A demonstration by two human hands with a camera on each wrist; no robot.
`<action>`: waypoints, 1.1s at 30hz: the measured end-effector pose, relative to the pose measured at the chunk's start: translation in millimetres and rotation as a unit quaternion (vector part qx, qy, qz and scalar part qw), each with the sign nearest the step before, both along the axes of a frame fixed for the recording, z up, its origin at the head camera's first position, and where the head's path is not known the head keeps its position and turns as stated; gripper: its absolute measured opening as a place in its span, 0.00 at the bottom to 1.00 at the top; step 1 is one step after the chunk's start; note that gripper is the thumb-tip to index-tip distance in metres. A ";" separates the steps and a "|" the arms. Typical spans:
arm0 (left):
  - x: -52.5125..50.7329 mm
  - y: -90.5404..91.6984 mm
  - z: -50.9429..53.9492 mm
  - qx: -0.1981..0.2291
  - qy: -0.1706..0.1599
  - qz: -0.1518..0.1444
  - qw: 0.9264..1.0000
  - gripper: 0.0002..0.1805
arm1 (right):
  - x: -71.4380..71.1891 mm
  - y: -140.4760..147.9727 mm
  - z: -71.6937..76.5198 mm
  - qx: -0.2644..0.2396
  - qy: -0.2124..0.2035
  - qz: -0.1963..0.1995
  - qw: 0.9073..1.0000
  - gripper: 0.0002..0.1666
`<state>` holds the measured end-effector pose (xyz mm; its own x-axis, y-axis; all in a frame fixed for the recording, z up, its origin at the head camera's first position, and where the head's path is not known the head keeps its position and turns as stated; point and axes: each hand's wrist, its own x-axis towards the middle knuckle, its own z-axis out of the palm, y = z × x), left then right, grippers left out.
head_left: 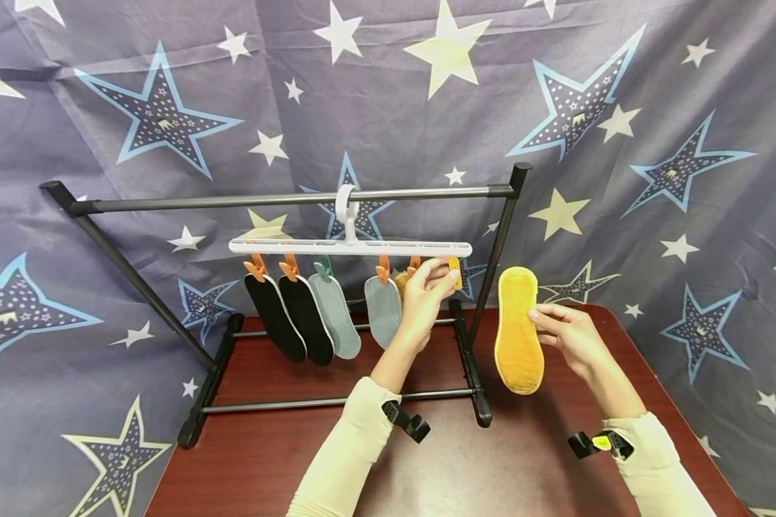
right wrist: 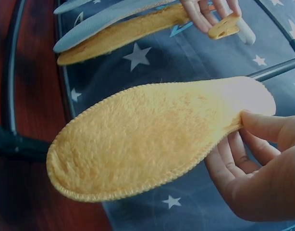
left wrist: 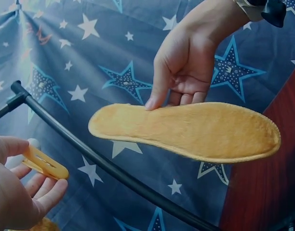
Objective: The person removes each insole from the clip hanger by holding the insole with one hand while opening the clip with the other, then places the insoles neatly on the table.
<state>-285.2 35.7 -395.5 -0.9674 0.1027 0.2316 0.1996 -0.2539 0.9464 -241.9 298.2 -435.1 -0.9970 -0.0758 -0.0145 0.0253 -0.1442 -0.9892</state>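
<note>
In the head view, my right hand (head_left: pixel 572 336) pinches a fuzzy yellow insole (head_left: pixel 519 330) by its edge, to the right of the drying rack. The insole hangs upright in the air, toward the hanger's right end but apart from it. My left hand (head_left: pixel 422 298) grips a yellow clip (head_left: pixel 455 273) at the right end of the white hanger (head_left: pixel 356 248). Nothing sits between that clip's jaws in the left wrist view. Beside the left hand, another yellow insole (right wrist: pixel 123 36) hangs next to a grey insole (head_left: pixel 383 310); the head view mostly hides it.
Two black insoles (head_left: pixel 306 319) and a grey insole (head_left: pixel 335 316) hang from orange and green clips (head_left: pixel 323 268) on the hanger's left half. The hanger hooks over the rack's top bar (head_left: pixel 233 203). The black rack stands on a reddish-brown table (head_left: pixel 265 459) before a star-patterned cloth (head_left: pixel 388 93).
</note>
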 end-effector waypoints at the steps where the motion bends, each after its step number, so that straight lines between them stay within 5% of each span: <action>1: 0.1 -0.1 0.1 -0.001 0.001 0.001 1.000 0.21 | -0.3 1.5 -1.2 0.005 -0.005 -0.001 1.000 0.13; 14: 1.2 -2.0 0.9 0.005 -0.005 -0.007 1.000 0.22 | -17.9 14.6 -27.1 0.052 -0.090 0.015 0.994 0.13; 33: 2.0 -1.7 1.0 0.010 -0.005 -0.011 1.000 0.22 | -35.8 17.4 -68.7 0.107 -0.145 0.045 0.983 0.07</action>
